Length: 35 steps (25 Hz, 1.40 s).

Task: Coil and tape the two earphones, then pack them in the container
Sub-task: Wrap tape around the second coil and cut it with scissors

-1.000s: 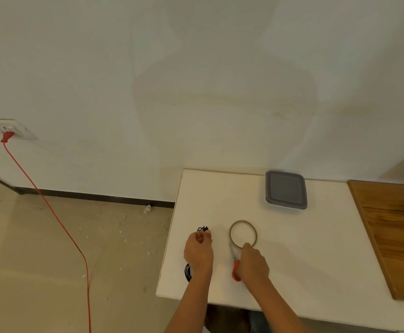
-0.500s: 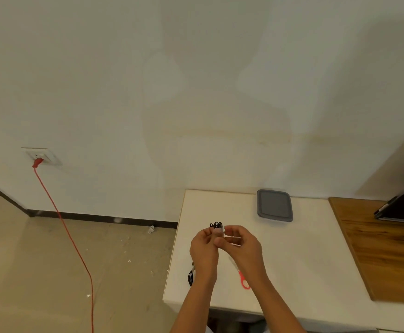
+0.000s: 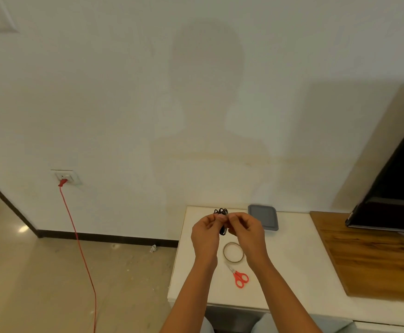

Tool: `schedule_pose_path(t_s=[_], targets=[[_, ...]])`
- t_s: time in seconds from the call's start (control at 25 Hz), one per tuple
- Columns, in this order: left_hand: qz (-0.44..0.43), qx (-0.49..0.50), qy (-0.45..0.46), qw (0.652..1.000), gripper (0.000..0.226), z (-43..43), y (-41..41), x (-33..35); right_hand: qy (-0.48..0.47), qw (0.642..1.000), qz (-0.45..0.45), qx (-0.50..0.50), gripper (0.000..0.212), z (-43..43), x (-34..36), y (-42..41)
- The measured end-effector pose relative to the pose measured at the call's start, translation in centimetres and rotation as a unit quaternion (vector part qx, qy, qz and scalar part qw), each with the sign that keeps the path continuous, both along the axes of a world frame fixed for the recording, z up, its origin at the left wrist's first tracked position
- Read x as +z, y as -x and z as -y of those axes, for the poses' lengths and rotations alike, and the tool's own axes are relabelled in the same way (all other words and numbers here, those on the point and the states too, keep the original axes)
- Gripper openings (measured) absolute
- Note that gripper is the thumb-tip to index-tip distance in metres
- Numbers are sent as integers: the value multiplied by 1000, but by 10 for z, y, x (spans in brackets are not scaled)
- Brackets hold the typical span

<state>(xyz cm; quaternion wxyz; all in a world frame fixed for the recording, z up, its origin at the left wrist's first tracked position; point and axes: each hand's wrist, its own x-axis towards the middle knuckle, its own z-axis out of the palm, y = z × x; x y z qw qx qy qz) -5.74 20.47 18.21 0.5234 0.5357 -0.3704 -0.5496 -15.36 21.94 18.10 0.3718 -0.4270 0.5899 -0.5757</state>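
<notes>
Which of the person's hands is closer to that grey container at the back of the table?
The right hand. It is just left of the grey container, while the left hand is farther left, past the coiled earphone that both hands pinch.

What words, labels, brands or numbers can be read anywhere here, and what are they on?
No text can be read anywhere in this view.
Grey container: plain lid, no print shows.
Tape roll: no label shows.
Red scissors: too small to show any mark.
Wall socket: too small and blurred to tell.
Black earphone, pinched between left hand and right hand: no print shows.
Dark screen: no logo shows.
</notes>
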Motion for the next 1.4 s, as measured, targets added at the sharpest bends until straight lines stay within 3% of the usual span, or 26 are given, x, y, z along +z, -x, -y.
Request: schedule_pose_path(t_s=[0.44, 0.64, 0.88, 1.04, 1.16, 1.4], targets=[[-80, -38, -71, 994, 9, -46, -18, 60, -2, 994, 102, 30, 21, -40, 47, -9], [-91, -56, -85, 991, 8, -56, -26, 67, 24, 998, 52, 36, 8, -52, 52, -13], [-129, -74, -111, 983, 8, -60, -30, 62, -48, 985, 152, 62, 7, -59, 64, -10], [-140, -104, -98, 980, 9, -61, -33, 58, -118, 984, 118, 58, 5, -58, 69, -4], [-138, -123, -90, 979, 13, -61, -35, 58, -131, 986, 92, 34, 19, -57, 72, -4], [-187, -116, -117, 968, 9, -63, -36, 55, 1, 995, -97, -18, 12, -63, 62, -14]])
